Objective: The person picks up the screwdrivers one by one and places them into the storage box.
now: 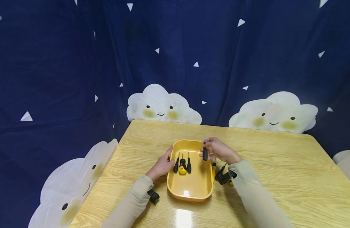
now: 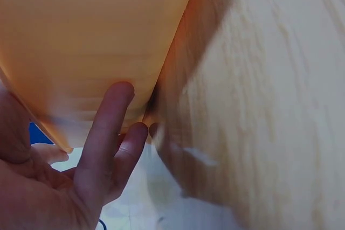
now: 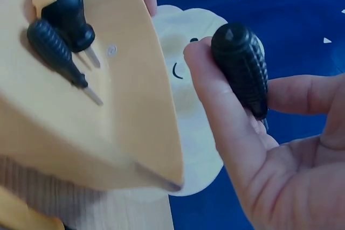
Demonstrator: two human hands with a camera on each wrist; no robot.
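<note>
Well, tray [image 1: 196, 183] on wood table [image 1: 272, 155] (glossy), navy curtain [image 1: 175, 41] behind.

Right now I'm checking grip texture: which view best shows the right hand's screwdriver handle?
The right wrist view: the screwdriver's black handle appears large there, its ribbed surface clear, held by the right hand. The head view shows it whole but small; the left wrist view doesn't show it.

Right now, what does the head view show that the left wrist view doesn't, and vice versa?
Only head: the right hand holding a screwdriver, and three more screwdrivers in the tray.
Only left wrist: the tray's outer wall beside the left hand, close up, with fingertips alongside.
Both: the left hand, the tray and the wooden tabletop.
</note>
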